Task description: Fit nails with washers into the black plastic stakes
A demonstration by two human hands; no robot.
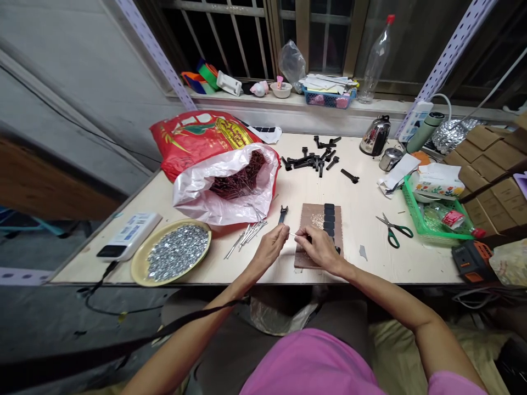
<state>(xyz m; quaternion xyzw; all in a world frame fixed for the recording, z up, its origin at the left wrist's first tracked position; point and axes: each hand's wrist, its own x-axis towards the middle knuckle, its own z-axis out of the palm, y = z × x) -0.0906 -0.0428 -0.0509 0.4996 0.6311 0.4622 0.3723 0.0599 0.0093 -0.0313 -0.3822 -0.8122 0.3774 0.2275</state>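
Note:
My left hand point(272, 246) and my right hand point(320, 248) meet over the near end of a brown board point(313, 219). Between them they pinch a thin metal pin point(293, 235), one hand at each end. The right hand rests on the board, which carries a row of small black pads point(329, 218). A loose bunch of metal pins point(247, 235) lies just left of my left hand. A single black plastic part point(282, 214) lies beside the board. Whether the right hand also holds a small part is hidden by its fingers.
A yellow plate of small silver nuts point(175, 251) sits at the near left, with a white scale point(129, 235) beside it. A plastic bag of dark pins point(234, 184) lies behind. Black parts point(315, 156) are scattered mid-table. Scissors point(393, 227) and a green basket point(432, 216) sit on the right.

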